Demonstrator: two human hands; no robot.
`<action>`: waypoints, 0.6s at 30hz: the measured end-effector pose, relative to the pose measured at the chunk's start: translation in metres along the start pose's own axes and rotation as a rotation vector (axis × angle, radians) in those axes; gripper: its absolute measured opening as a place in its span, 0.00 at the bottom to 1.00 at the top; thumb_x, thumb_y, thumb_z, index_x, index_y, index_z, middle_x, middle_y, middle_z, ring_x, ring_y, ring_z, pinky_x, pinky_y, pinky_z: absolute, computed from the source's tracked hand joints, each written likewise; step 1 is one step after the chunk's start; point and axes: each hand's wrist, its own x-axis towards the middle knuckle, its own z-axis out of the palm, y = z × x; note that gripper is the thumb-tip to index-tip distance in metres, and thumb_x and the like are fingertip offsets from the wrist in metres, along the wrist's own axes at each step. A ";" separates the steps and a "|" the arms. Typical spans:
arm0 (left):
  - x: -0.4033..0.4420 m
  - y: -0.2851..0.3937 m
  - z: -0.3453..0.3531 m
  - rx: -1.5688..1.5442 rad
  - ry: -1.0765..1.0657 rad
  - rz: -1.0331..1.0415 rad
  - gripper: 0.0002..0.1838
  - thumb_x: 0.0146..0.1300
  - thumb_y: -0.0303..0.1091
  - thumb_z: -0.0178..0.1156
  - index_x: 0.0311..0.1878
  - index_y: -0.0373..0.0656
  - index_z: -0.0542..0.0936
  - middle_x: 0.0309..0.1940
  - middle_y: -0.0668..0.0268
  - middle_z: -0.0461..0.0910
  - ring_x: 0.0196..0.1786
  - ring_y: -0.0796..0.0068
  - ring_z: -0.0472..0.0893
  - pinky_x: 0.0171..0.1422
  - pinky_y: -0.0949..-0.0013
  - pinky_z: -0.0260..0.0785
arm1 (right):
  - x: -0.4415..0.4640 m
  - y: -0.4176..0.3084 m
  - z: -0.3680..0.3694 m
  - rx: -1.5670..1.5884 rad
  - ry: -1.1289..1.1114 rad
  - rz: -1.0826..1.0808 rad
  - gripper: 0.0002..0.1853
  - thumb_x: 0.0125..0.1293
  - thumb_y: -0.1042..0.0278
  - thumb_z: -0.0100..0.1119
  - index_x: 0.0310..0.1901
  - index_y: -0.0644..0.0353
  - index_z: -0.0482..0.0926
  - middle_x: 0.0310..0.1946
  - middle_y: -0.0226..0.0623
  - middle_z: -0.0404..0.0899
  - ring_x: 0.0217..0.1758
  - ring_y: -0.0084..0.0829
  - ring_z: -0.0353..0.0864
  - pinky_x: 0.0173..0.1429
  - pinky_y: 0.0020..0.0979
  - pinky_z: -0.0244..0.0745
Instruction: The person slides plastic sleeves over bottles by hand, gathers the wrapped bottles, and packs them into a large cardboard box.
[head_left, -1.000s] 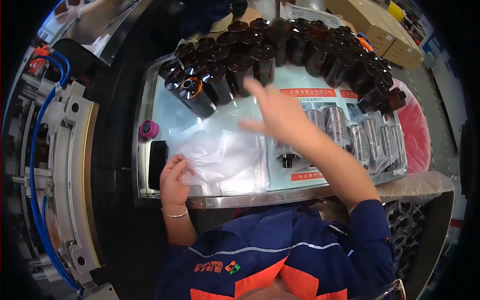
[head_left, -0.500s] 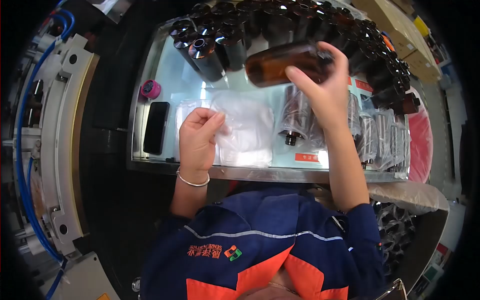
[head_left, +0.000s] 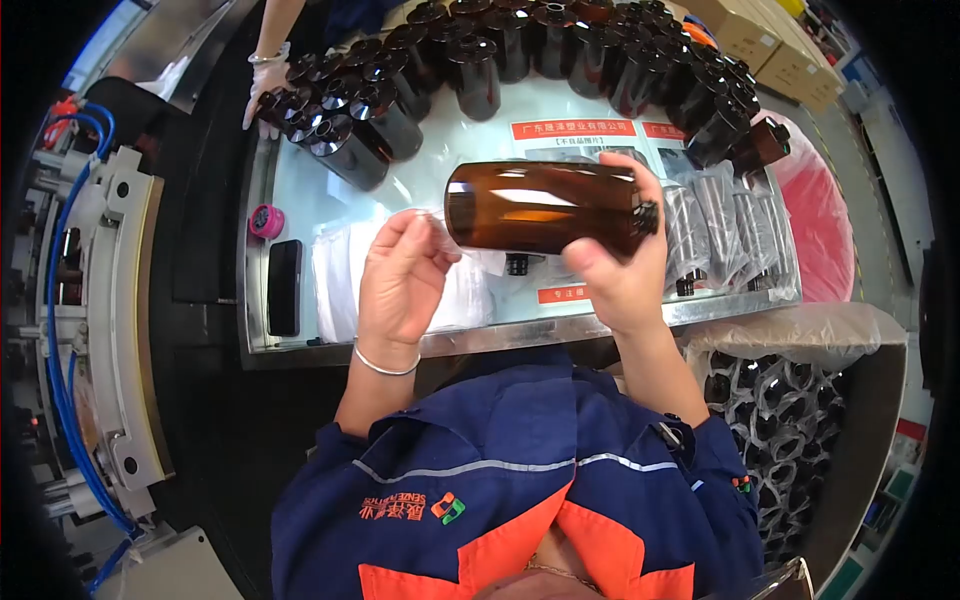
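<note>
My right hand [head_left: 630, 285] grips an amber bottle [head_left: 540, 205] at its neck end, and the bottle lies sideways above the table. In my left hand [head_left: 400, 285], thumb and fingers pinch a thin clear plastic bag [head_left: 484, 262]. The bottle's base is right beside the bag's edge; whether it is inside the bag I cannot tell. Beneath my left hand lies a stack of clear bags [head_left: 338, 280]. Bottles wrapped in plastic [head_left: 722, 225] lie to the right of my right hand, and another bottle's black neck [head_left: 517, 265] shows below the held one.
Many dark bottles [head_left: 475, 80] stand along the table's far side. Another person's gloved hand [head_left: 268, 90] is by the far-left bottles. A phone [head_left: 285, 288] and a pink round object [head_left: 266, 221] lie at left. A box of wrapped bottles [head_left: 790, 430] stands at lower right.
My right hand has brought the bottle down and toward my left hand. The bag's edge is now at the bottle's base. Another person's gloved hand has appeared at the far left.
</note>
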 end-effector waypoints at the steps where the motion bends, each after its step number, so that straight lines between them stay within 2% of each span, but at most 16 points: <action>1: -0.001 0.003 -0.001 0.042 -0.022 0.054 0.06 0.66 0.24 0.57 0.44 0.42 0.79 0.36 0.64 0.81 0.36 0.74 0.79 0.42 0.69 0.72 | -0.002 0.006 0.001 -0.097 -0.046 -0.109 0.44 0.45 0.70 0.78 0.63 0.60 0.61 0.56 0.43 0.72 0.59 0.33 0.74 0.64 0.36 0.70; 2: -0.002 0.005 -0.002 0.078 -0.049 0.100 0.06 0.66 0.23 0.56 0.44 0.42 0.79 0.36 0.64 0.80 0.37 0.73 0.79 0.42 0.69 0.71 | -0.005 0.011 0.002 -0.203 -0.086 -0.217 0.43 0.44 0.70 0.78 0.62 0.60 0.63 0.56 0.43 0.72 0.60 0.34 0.73 0.65 0.35 0.68; 3: -0.004 0.006 -0.006 0.168 -0.091 0.148 0.06 0.66 0.22 0.56 0.45 0.40 0.78 0.34 0.63 0.79 0.36 0.73 0.77 0.42 0.69 0.70 | -0.005 0.004 0.001 -0.642 -0.158 -0.449 0.41 0.41 0.73 0.78 0.60 0.60 0.67 0.56 0.46 0.72 0.60 0.39 0.73 0.64 0.36 0.69; 4: -0.010 0.009 -0.003 0.255 -0.155 0.154 0.06 0.63 0.23 0.59 0.43 0.37 0.78 0.33 0.62 0.78 0.33 0.73 0.76 0.38 0.70 0.69 | -0.008 0.005 0.004 -0.667 -0.128 -0.449 0.41 0.41 0.73 0.78 0.60 0.60 0.67 0.56 0.46 0.72 0.60 0.39 0.73 0.64 0.36 0.69; 6: -0.022 0.014 0.013 0.454 -0.268 0.184 0.06 0.57 0.24 0.65 0.37 0.34 0.80 0.31 0.61 0.78 0.31 0.73 0.75 0.34 0.71 0.67 | -0.012 0.014 0.018 -0.869 -0.324 -0.484 0.36 0.43 0.75 0.73 0.58 0.48 0.73 0.57 0.49 0.66 0.55 0.50 0.72 0.58 0.40 0.71; 8: -0.028 0.024 0.018 0.691 -0.408 0.300 0.06 0.51 0.23 0.69 0.30 0.33 0.81 0.29 0.60 0.79 0.29 0.73 0.75 0.32 0.72 0.66 | -0.013 0.024 0.018 -1.039 -0.344 -0.508 0.38 0.43 0.71 0.73 0.60 0.45 0.70 0.56 0.51 0.65 0.55 0.52 0.73 0.56 0.42 0.73; 9: -0.035 0.028 0.028 0.891 -0.401 0.271 0.06 0.49 0.23 0.71 0.28 0.34 0.82 0.26 0.59 0.79 0.29 0.73 0.75 0.32 0.72 0.65 | -0.018 0.028 0.018 -0.915 -0.399 -0.362 0.38 0.43 0.70 0.74 0.60 0.45 0.70 0.57 0.50 0.65 0.56 0.51 0.73 0.56 0.41 0.74; 10: -0.038 0.030 0.031 0.972 -0.443 0.272 0.05 0.52 0.23 0.69 0.30 0.34 0.81 0.27 0.60 0.78 0.28 0.75 0.75 0.30 0.74 0.65 | -0.022 0.033 0.018 -0.783 -0.449 -0.219 0.38 0.44 0.68 0.74 0.61 0.44 0.70 0.59 0.49 0.64 0.57 0.51 0.73 0.55 0.40 0.75; 12: -0.042 0.025 0.016 0.703 -0.256 0.193 0.06 0.60 0.27 0.65 0.35 0.34 0.80 0.27 0.62 0.78 0.27 0.77 0.74 0.28 0.77 0.65 | -0.022 0.040 0.014 -0.835 -0.424 -0.267 0.36 0.45 0.67 0.73 0.60 0.46 0.70 0.58 0.48 0.65 0.57 0.51 0.74 0.54 0.41 0.77; 13: -0.036 0.023 0.004 0.612 -0.071 0.216 0.10 0.69 0.33 0.55 0.42 0.34 0.77 0.31 0.62 0.77 0.26 0.81 0.73 0.26 0.78 0.65 | -0.019 0.042 0.013 -0.926 -0.301 -0.360 0.35 0.43 0.67 0.74 0.58 0.47 0.71 0.58 0.46 0.65 0.57 0.51 0.73 0.55 0.40 0.76; 14: -0.025 0.024 0.005 0.600 0.013 0.208 0.17 0.74 0.40 0.48 0.50 0.34 0.75 0.39 0.61 0.78 0.32 0.81 0.76 0.30 0.78 0.69 | -0.013 0.041 0.011 -0.980 -0.245 -0.478 0.38 0.42 0.68 0.74 0.59 0.48 0.70 0.59 0.45 0.65 0.60 0.51 0.71 0.58 0.41 0.74; 16: -0.013 0.017 -0.002 0.263 0.115 -0.117 0.21 0.74 0.45 0.47 0.55 0.36 0.74 0.49 0.60 0.77 0.43 0.74 0.79 0.41 0.72 0.75 | -0.011 0.046 0.011 -0.977 -0.390 -0.530 0.41 0.41 0.70 0.74 0.62 0.47 0.68 0.60 0.46 0.64 0.62 0.53 0.68 0.61 0.43 0.71; 17: -0.006 0.009 -0.017 0.219 0.092 -0.214 0.23 0.73 0.47 0.49 0.58 0.38 0.73 0.54 0.60 0.76 0.51 0.68 0.78 0.53 0.65 0.74 | -0.014 0.040 0.013 -0.882 -0.546 -0.413 0.44 0.41 0.72 0.75 0.64 0.48 0.65 0.61 0.48 0.63 0.63 0.54 0.66 0.64 0.45 0.69; 18: 0.003 0.002 -0.030 0.353 0.269 -0.132 0.23 0.71 0.47 0.49 0.58 0.38 0.73 0.54 0.59 0.76 0.53 0.64 0.78 0.58 0.59 0.73 | -0.013 0.049 0.010 -0.905 -0.629 -0.482 0.45 0.42 0.63 0.76 0.65 0.49 0.65 0.61 0.50 0.63 0.62 0.55 0.67 0.62 0.46 0.69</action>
